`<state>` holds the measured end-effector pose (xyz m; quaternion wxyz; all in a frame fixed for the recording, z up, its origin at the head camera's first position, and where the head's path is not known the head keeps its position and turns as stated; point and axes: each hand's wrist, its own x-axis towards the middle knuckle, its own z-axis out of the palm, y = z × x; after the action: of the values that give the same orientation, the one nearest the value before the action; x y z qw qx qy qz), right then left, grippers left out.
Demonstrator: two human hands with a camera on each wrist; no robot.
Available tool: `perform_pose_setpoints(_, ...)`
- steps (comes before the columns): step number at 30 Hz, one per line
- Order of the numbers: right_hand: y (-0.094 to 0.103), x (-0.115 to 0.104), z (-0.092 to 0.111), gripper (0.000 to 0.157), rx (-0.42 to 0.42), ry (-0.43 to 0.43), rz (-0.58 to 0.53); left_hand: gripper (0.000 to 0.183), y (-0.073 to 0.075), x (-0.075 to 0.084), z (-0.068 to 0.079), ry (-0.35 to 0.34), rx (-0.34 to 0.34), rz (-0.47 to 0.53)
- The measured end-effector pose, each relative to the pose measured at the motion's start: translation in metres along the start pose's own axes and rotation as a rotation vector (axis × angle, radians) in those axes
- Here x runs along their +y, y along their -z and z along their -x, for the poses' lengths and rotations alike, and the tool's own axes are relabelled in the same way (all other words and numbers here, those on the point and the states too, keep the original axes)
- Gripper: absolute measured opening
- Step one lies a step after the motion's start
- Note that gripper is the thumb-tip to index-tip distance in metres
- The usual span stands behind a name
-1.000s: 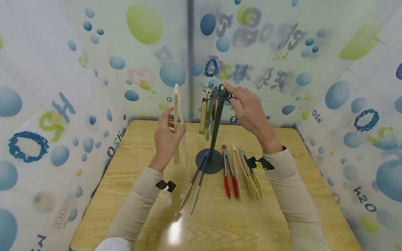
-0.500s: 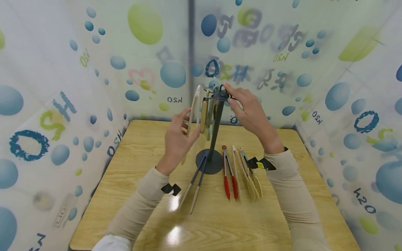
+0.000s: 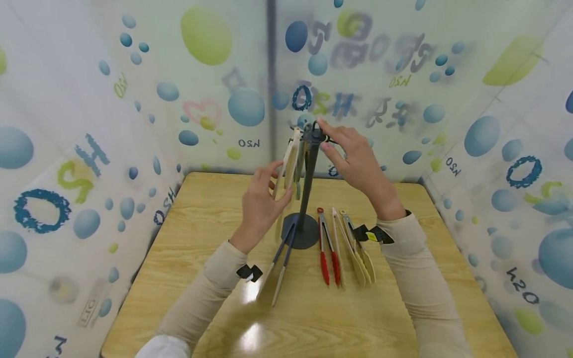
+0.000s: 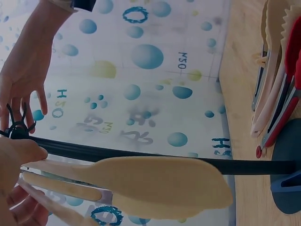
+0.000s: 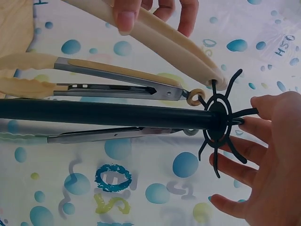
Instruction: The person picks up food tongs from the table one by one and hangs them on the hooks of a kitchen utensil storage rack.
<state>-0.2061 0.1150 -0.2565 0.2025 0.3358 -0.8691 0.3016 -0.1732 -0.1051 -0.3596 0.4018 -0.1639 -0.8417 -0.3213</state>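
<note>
My left hand (image 3: 263, 204) grips a pair of cream tongs (image 5: 164, 44) by its arms, thumb on one side and fingers on the other. In the right wrist view the hole at its top end meets the tip of a hook on the black stand (image 5: 155, 114). My right hand (image 3: 355, 161) holds the stand's top, thumb and index finger at one of its hooks (image 5: 245, 112). From neighbouring hooks hang wooden-handled tongs (image 5: 122, 75) with beige heads and tongs with pale green tips (image 5: 99, 135).
Blue-handled tongs (image 3: 279, 263) lean against the round base (image 3: 304, 238). Right of it on the wooden table (image 3: 201, 214) lie red tongs (image 3: 329, 248), slim pale tongs (image 3: 338, 238) and broad beige-headed tongs (image 3: 358, 253). Patterned curtains (image 3: 201, 124) surround the table.
My left hand has carried the cream tongs rightward from beside the stand to its hook ring. My right hand has stayed at the stand's top.
</note>
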Motion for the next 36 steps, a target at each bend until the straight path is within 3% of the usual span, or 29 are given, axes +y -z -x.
perform_pose_setpoints(8, 0.000, 0.000, -0.001, 0.051, -0.006, -0.013, -0.005, 0.070, -0.008, -0.003, -0.004, 0.007, -0.048, 0.011)
perform_pose_setpoints(19, -0.002, 0.000, 0.000, 0.051, -0.003, -0.008, -0.001, 0.059, -0.015, -0.013, -0.004, 0.054, -0.115, 0.198)
perform_pose_setpoints(26, -0.002, 0.001, 0.000, 0.051, -0.015, -0.021, -0.006, 0.051, -0.020, -0.022, 0.002, 0.096, -0.166, 0.248)
perform_pose_setpoints(36, 0.000, 0.001, -0.002, 0.053, -0.007, -0.014, -0.010, 0.050, -0.023, -0.031, 0.009, 0.154, -0.169, 0.269)
